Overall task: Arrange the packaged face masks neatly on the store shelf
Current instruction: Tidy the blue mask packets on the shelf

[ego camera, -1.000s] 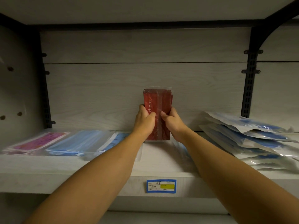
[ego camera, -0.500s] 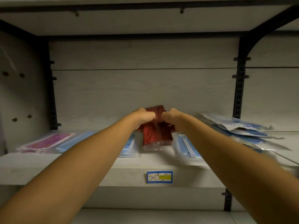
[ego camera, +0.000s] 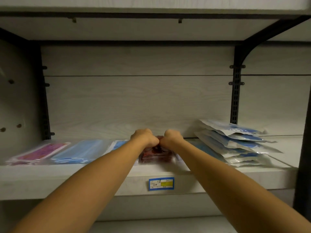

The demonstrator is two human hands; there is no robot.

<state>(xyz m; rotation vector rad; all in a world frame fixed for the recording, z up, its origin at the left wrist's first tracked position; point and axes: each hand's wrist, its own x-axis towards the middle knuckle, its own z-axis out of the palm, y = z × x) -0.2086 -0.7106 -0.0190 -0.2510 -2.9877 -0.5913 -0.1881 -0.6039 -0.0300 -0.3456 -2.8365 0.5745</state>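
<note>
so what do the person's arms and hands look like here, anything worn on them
Both forearms are bare from the bottom of the frame up to the wrists: no sleeves show. The left hand and right hand wear no gloves, and no watch, bracelet or ring is visible, though the fingers are mostly hidden from this view. The dim light leaves finer marks hard to tell.

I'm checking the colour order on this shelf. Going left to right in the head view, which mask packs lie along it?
Pink mask pack → light blue mask pack → red mask pack under both hands → stack of blue-and-white packs.
</note>
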